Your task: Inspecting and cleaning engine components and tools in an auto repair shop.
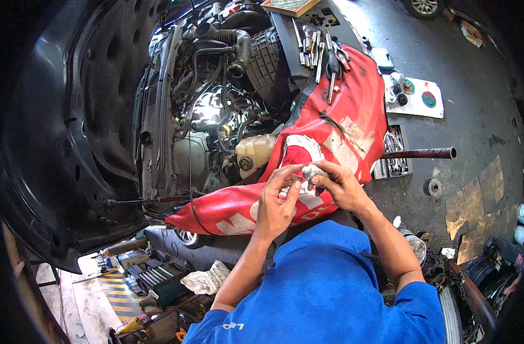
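Over the red fender cover [354, 109] both of my hands meet in front of my chest. My right hand [345, 186] is closed around a small, grey-white lumpy piece [313, 173], pinched between thumb and fingers; its exact kind is too small to tell. My left hand [278, 198] is beside it with fingers curved and apart, the fingertips at the piece's left edge. Just beyond the hands lies a white and red cloth [302, 149] on the cover. The engine bay [216, 109] is open to the left, with a yellowish coolant tank [256, 152] close to the cloth.
The raised hood [61, 126] fills the left side. Sockets and pliers [319, 54] lie at the cover's far end. A metal pipe [422, 153] juts out right, over a tray of wrenches [395, 155]. Below left are a toolbox [159, 281] and a white bag [207, 278].
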Demonstrator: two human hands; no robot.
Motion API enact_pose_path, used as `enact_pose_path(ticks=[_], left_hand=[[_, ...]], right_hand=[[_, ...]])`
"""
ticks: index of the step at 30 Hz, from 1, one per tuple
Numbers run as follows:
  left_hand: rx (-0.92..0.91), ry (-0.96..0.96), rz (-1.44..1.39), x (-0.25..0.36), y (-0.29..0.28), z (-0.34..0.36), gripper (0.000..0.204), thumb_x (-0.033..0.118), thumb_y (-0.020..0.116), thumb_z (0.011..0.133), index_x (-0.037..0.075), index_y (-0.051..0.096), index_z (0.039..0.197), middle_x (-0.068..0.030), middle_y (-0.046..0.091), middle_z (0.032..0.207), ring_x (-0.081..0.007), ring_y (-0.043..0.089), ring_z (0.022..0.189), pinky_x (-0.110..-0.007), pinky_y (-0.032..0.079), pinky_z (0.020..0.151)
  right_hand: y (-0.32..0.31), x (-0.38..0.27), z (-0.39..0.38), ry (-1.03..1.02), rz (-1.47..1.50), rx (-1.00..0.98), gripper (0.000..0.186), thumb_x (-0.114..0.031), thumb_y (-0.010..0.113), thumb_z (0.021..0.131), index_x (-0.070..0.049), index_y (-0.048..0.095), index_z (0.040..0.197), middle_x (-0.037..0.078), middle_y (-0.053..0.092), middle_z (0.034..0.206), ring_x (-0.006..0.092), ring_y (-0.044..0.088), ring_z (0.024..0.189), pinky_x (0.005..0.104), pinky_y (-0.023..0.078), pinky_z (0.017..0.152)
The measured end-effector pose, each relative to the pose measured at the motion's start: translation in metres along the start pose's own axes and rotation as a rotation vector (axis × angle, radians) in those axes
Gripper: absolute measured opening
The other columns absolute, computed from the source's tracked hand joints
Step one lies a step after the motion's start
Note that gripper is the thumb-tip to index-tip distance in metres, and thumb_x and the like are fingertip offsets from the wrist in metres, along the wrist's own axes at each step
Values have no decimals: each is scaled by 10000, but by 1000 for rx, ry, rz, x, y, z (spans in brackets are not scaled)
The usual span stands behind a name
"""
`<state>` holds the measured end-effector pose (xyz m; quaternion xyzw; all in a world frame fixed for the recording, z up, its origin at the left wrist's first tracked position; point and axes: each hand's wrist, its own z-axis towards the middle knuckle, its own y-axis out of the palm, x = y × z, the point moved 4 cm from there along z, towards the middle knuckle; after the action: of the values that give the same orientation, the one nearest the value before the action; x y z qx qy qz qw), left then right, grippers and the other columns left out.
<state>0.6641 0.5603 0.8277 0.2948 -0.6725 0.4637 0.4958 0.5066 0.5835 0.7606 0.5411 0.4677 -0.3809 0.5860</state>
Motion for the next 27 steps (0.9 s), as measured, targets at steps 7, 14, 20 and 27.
enact_pose_path(ticks=[7,14,20,27], left_hand=[[74,-58,-210,-13,-10,-2,256,18,541,939,39,549,1195,-89,596,1198,-170,611,1017,-293,481,890],[309,-218,-258,-95,-103,2,347,-43,523,888,16,513,1230,-149,590,1242,-216,590,1116,-356,493,962],[597,-382,-233,-201,-218,22,319,18,529,915,25,516,1234,-138,605,1198,-215,608,1076,-359,513,928],[715,-490,-374,-340,-308,110,366,108,570,921,26,491,1269,-140,606,1190,-263,611,1072,-390,506,929]], right_hand=[[0,17,11,89,116,56,282,-180,586,980,-18,593,1211,2,647,886,65,571,782,236,471,692],[-13,47,40,214,285,33,323,-181,608,966,4,579,1229,14,640,949,67,575,826,241,466,728],[-2,67,107,156,163,59,326,-188,603,969,25,574,1213,12,635,936,83,580,836,246,469,759],[13,113,252,84,-78,-8,290,-193,604,956,6,588,1166,74,665,885,150,619,822,293,483,732]])
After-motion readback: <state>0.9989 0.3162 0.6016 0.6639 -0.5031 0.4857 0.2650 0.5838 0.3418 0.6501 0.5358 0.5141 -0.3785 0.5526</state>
